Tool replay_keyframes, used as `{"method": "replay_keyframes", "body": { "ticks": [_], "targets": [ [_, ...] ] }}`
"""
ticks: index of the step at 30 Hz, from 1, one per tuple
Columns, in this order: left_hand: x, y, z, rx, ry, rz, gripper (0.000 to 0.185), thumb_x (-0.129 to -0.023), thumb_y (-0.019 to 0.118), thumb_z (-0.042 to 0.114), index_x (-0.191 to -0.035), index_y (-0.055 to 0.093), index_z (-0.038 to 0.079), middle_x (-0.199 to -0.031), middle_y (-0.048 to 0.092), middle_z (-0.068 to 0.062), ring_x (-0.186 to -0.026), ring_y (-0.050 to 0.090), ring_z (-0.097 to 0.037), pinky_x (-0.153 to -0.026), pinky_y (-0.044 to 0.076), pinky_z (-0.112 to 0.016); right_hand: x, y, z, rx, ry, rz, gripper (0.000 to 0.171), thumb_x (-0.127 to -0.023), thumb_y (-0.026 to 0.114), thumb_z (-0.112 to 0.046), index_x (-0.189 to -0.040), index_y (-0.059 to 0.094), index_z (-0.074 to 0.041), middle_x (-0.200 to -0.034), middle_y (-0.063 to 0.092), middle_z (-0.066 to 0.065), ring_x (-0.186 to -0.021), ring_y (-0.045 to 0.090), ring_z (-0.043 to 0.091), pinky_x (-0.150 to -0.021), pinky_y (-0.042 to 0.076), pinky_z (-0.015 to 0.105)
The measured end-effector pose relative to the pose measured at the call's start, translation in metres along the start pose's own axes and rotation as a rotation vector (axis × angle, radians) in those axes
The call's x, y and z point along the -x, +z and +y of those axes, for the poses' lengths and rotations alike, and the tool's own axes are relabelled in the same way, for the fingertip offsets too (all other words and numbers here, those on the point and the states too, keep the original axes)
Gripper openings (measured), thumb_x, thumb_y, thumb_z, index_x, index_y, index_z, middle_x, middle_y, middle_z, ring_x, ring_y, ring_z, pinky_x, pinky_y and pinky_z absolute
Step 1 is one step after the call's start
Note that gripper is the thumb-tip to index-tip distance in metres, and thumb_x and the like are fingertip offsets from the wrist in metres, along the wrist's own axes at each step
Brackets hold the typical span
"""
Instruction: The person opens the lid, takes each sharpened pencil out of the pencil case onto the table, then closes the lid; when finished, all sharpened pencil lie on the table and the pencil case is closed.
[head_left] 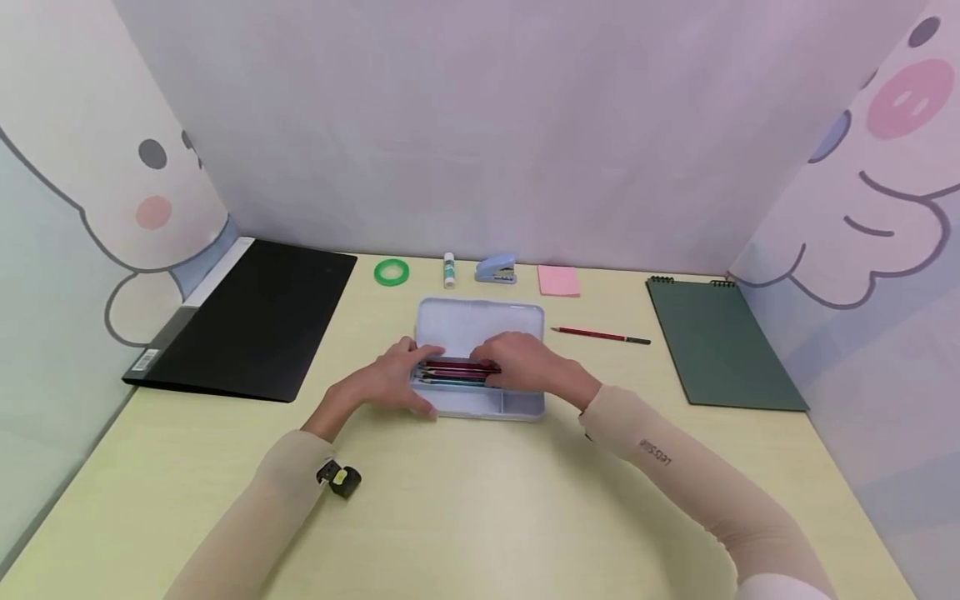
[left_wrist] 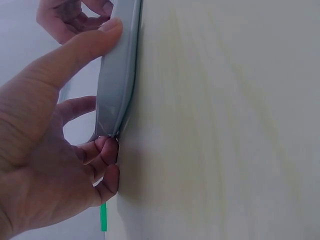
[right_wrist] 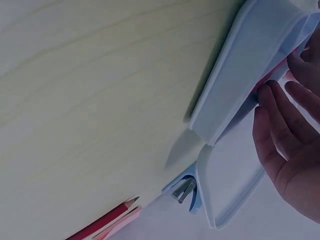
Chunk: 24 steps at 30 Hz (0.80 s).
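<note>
Your table (head_left: 480,517) is walled in on three sides by panels, and the widest bare stretch lies in front, between your forearms and the near edge. The black folder (head_left: 255,321) fills the far left and the green notepad (head_left: 716,342) the far right, each well apart from your hands.

The pencil case (head_left: 480,321) sits open at the middle, its lid laid flat toward the back wall and its tray nearer you. A bundle of pencils (head_left: 453,372) lies lengthwise in the tray, with a small bare compartment at the tray's right front corner.

Your left hand (head_left: 393,379) holds the left end of the tray: from the left wrist view, the thumb (left_wrist: 85,47) presses along the case's near rim while the fingers curl in against its corner. Your right hand (head_left: 525,362) lies palm down over the right end of the pencils, fingers curled onto them and close together; whether they pinch or merely press, you cannot tell.

A loose red pencil (head_left: 600,335) lies just right of the lid. Along the back edge stand the pink sticky notes (head_left: 558,280), the blue stapler (head_left: 497,268), the green tape roll (head_left: 392,271) and the glue stick (head_left: 449,270), with open room between them and the lid.
</note>
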<state>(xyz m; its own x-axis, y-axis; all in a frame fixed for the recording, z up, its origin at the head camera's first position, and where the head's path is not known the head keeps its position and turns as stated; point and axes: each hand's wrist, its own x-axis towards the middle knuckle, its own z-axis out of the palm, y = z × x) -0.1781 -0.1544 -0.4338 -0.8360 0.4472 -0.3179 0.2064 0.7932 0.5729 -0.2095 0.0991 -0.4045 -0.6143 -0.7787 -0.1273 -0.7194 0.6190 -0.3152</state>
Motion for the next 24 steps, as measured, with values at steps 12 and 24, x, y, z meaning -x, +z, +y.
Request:
{"method": "replay_keyframes", "body": {
  "ticks": [12, 24],
  "targets": [
    [-0.003, -0.002, 0.0, -0.018, 0.0, -0.004, 0.1, -0.069, 0.088, 0.049, -0.152, 0.04, 0.024, -0.119, 0.041, -0.012, -0.107, 0.046, -0.027, -0.088, 0.043, -0.041, -0.009, 0.002, -0.006, 0.162, 0.016, -0.022, 0.027, -0.09, 0.07, -0.009, -0.115, 0.074, -0.016, -0.098, 0.074, 0.0, -0.079, 0.063, 0.016, -0.075, 0.051, 0.035],
    [-0.003, -0.001, 0.0, -0.012, -0.011, -0.008, 0.099, -0.069, 0.089, 0.049, -0.152, 0.04, 0.024, -0.119, 0.041, -0.013, -0.109, 0.046, -0.028, -0.089, 0.043, -0.042, -0.012, 0.003, -0.005, 0.189, -0.014, -0.065, 0.029, -0.094, 0.061, -0.004, -0.118, 0.074, -0.015, -0.106, 0.075, 0.002, -0.085, 0.065, 0.017, -0.081, 0.053, 0.035]
  ]
}}
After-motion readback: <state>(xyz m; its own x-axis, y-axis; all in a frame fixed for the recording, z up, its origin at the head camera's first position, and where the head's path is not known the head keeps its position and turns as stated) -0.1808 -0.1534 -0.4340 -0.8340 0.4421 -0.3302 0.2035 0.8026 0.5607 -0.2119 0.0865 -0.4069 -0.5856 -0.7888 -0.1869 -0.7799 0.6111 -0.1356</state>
